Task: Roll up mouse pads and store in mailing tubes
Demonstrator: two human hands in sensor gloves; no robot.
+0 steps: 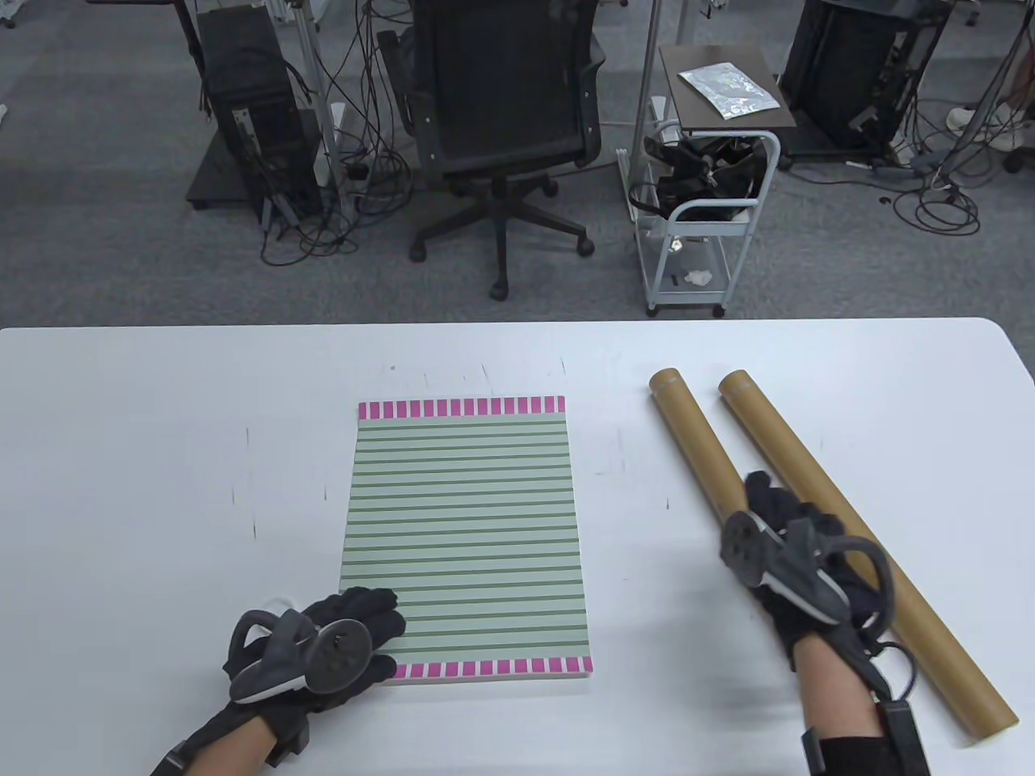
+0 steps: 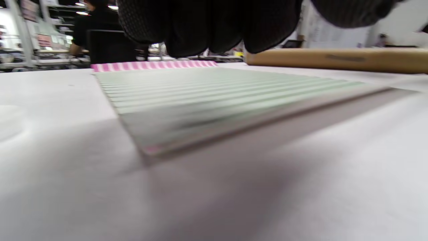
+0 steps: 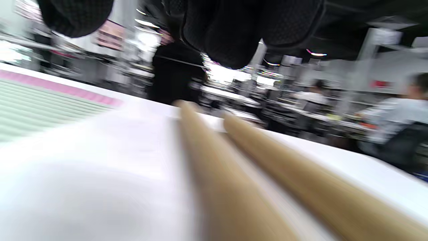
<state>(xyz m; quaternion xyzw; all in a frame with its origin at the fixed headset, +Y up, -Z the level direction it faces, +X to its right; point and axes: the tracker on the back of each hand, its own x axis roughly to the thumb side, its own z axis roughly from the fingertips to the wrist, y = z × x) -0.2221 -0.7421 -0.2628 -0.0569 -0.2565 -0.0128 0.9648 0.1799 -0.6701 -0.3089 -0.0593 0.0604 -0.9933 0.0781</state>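
Left hand [image 1: 323, 647] seemingly on mouse pad [image 1: 465, 533]

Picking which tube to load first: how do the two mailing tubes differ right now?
The left tube lies closer to the mouse pad and its near part is hidden under the right hand; the right tube shows almost full length. Both are brown cardboard, lying flat, roughly parallel on the table.

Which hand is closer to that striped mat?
The left. The left hand is at the striped mouse pad's near left corner, its fingers overlapping the edge. The right hand is well off to the pad's right, over the two cardboard tubes.
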